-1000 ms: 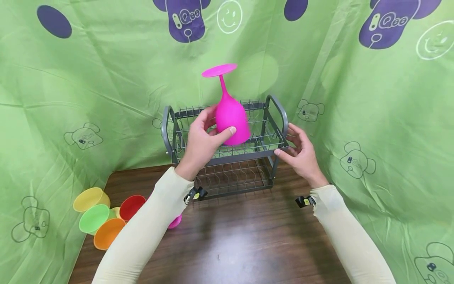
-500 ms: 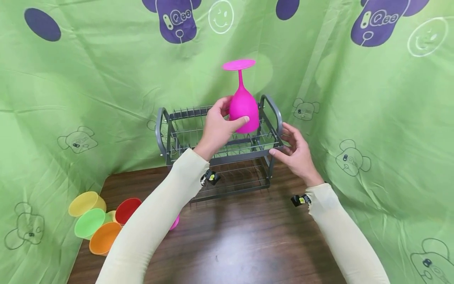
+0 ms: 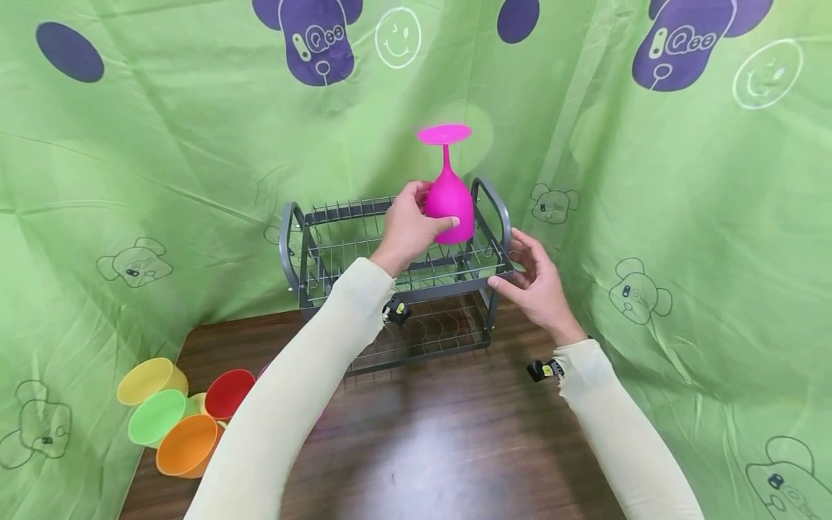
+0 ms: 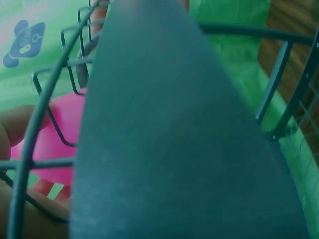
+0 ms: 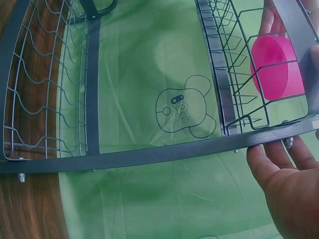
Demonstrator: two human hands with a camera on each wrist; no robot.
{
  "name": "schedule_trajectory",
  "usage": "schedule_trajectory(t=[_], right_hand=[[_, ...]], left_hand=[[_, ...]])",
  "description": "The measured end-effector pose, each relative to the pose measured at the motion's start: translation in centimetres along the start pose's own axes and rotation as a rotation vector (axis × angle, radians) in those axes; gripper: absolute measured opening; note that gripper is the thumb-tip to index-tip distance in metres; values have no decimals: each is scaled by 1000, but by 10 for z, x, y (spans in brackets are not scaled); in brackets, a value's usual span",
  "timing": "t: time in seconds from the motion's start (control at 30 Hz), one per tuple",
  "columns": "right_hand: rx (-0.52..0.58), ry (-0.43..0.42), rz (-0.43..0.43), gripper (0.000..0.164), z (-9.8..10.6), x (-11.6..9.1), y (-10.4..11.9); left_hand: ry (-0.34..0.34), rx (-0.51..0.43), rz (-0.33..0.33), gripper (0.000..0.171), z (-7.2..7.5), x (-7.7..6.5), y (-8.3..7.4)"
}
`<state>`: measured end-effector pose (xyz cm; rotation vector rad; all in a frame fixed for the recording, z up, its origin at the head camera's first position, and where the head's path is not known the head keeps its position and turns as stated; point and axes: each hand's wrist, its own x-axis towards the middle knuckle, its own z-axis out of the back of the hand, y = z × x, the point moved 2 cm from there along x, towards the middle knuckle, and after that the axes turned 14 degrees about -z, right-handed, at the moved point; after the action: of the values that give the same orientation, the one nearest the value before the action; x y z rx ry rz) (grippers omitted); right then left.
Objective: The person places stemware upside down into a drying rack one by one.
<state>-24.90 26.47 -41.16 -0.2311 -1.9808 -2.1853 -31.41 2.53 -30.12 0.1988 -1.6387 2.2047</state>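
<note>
A bright pink wine goblet (image 3: pixel 450 198) is upside down over the right part of the dish rack's top tier, foot up and rim down. My left hand (image 3: pixel 411 225) grips its bowl from the left, thumb across the front. Seen from below in the right wrist view, the goblet's rim (image 5: pixel 269 67) shows behind the upper wires. The grey two-tier dish rack (image 3: pixel 445 291) stands on the wooden table. My right hand (image 3: pixel 541 292) holds its right front corner, thumb on the front rail and fingers by the side handle. A wide rack bar (image 4: pixel 164 129) fills most of the left wrist view.
Yellow (image 3: pixel 144 384), green (image 3: pixel 156 419), orange (image 3: pixel 187 445) and red (image 3: pixel 229 393) cups cluster at the table's left. A bit of pink shows past the left sleeve (image 3: pixel 305 390). Green printed cloth (image 3: pixel 195 144) hangs behind the rack and at both sides.
My left hand has carried the goblet to the right over the top tier, and the goblet has gone from tilted to nearly vertical. My right hand stays on the rack's corner.
</note>
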Motion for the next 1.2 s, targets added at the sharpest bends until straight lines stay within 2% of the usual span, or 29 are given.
schedule_trajectory(t=[0.2,0.4,0.57,0.87,1.2], right_hand=[[-11,-12,-6,88,2,-2,0],[-21,-10,-26,86,1,-4,0],[-12,2,-18,87,-2,-5,1],[-10,5,-22,88,-2,-6,2],[0,-4,-35,87,-2,-7,2]], left_hand=[[75,150,-24,74,-8,12,-5],[133,195,-5,73,-19,15,-7],[148,234,-10,75,-23,15,-4],[132,188,8,75,-25,14,2],[123,204,24,76,-26,13,1]])
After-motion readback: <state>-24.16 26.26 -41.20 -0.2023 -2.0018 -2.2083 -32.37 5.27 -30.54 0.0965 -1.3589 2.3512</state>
